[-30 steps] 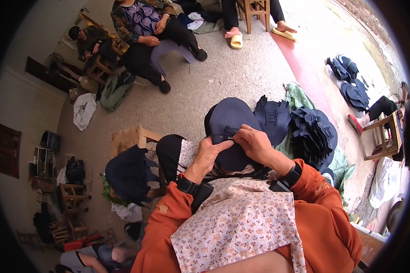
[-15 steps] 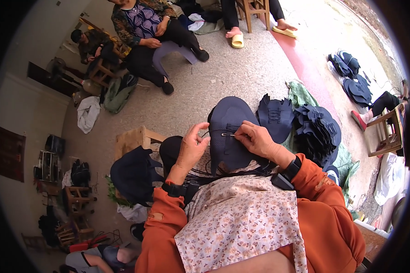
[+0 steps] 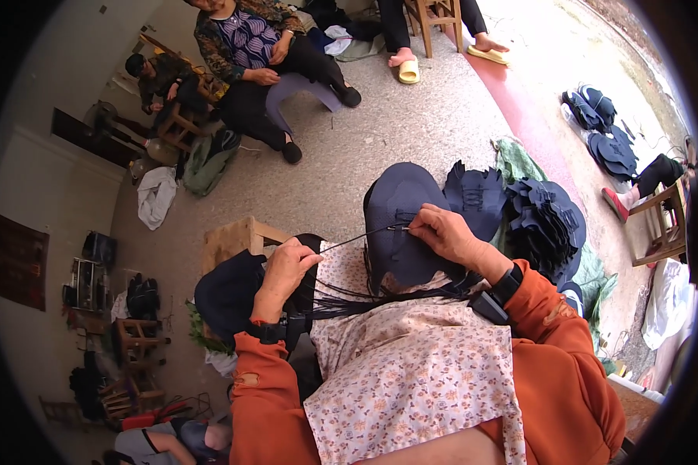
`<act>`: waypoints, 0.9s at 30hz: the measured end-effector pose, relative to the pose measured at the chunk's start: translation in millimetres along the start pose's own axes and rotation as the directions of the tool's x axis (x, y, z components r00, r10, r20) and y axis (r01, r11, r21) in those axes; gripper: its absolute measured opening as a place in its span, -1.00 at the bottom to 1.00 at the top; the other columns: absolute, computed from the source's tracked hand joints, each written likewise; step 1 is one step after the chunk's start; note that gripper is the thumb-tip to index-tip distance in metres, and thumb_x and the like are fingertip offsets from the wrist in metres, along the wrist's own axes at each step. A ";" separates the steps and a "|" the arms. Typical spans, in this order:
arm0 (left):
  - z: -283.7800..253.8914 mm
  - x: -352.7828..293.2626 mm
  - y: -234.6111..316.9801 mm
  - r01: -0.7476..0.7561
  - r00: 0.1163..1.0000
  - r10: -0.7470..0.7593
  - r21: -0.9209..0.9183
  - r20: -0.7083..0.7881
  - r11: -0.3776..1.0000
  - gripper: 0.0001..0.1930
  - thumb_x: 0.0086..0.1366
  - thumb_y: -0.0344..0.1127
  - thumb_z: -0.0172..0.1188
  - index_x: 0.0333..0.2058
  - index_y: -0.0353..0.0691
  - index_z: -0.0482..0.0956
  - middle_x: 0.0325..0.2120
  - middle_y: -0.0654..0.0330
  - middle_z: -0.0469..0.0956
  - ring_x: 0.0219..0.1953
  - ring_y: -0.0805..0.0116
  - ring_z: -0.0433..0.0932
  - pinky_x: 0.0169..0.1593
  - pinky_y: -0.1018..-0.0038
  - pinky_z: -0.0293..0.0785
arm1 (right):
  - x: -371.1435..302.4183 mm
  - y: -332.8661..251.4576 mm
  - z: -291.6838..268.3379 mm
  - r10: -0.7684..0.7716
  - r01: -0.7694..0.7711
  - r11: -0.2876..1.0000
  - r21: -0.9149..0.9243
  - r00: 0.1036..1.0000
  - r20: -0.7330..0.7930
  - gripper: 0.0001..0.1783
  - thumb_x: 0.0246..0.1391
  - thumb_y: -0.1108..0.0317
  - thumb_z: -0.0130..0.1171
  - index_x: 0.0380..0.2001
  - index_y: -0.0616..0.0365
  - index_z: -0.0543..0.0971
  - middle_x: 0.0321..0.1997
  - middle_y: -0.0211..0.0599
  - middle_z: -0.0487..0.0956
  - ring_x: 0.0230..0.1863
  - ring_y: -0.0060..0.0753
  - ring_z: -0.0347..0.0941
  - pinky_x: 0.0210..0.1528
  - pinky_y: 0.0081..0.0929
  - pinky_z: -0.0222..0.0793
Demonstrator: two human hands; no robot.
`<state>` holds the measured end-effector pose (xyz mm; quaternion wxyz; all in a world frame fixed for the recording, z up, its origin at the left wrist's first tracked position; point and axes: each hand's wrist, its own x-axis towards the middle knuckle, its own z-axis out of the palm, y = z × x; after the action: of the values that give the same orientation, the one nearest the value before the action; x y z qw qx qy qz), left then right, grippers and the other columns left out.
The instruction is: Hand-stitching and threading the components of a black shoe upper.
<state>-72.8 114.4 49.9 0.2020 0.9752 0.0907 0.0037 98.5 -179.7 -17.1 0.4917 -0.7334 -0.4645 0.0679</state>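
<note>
My left hand [image 3: 283,275] pinches the end of a dark lace [image 3: 353,242], drawn taut and slanting up to a navy shoe upper [image 3: 399,190]. On that upper, which lies over my lap, my right hand [image 3: 446,235] grips a slim metal hook [image 3: 399,228] between thumb and fingers. The hook's tip is at the lacing rows, where the lace meets the upper. A bundle of loose dark laces [image 3: 395,298] lies across my floral apron [image 3: 411,380]. Just beyond my right hand rests another laced upper [image 3: 473,194].
A pile of navy uppers [image 3: 547,229] sits on green sacking [image 3: 517,159] at right. More uppers [image 3: 225,298] lie left, beside a wooden stool [image 3: 229,240]. A seated person [image 3: 248,46] is across the floor; others sit farther off. Further uppers [image 3: 613,151] lie far right.
My left hand has moved left and down, away from the upper, drawing the lace out taut. My right hand keeps the hook at the lacing, shifted slightly right in view.
</note>
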 end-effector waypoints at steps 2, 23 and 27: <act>4.1 -0.8 1.3 0.032 0.999 -0.031 -0.082 0.009 0.996 -0.79 0.16 -0.26 0.31 -0.42 -0.33 0.68 -0.57 0.12 0.51 -0.46 0.30 0.53 -0.39 0.37 0.40 | 1.4 -0.3 0.8 -0.011 0.011 1.000 0.002 1.000 0.003 -0.91 0.10 0.37 0.17 -0.37 0.14 0.50 -0.33 -0.22 0.51 -0.26 -0.02 0.51 -0.26 -0.26 0.43; 64.6 54.6 70.2 0.152 0.987 -0.112 -0.889 0.114 0.433 -0.88 0.24 -0.39 0.29 -0.32 -0.32 0.63 -0.56 0.28 0.56 -0.58 0.59 0.50 -0.54 0.68 0.45 | 10.4 -5.0 0.7 0.017 -0.022 0.998 0.060 0.997 0.077 -0.89 0.08 0.36 0.20 -0.40 0.17 0.53 -0.34 -0.17 0.54 -0.26 -0.02 0.51 -0.25 -0.26 0.41; 69.5 55.0 69.6 0.167 0.985 -0.112 -0.885 0.131 0.434 -0.89 0.23 -0.40 0.29 -0.33 -0.32 0.64 -0.57 0.27 0.57 -0.57 0.58 0.52 -0.51 0.66 0.49 | 12.1 -0.5 1.8 -0.005 -0.001 0.997 0.074 0.996 0.086 -0.89 0.07 0.38 0.21 -0.39 0.19 0.54 -0.36 -0.17 0.53 -0.28 -0.07 0.51 -0.26 -0.30 0.41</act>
<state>-3.5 34.1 11.9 0.6863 0.7117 0.1501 0.0086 104.0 -169.4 -13.3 0.4983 -0.7105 -0.4832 0.1161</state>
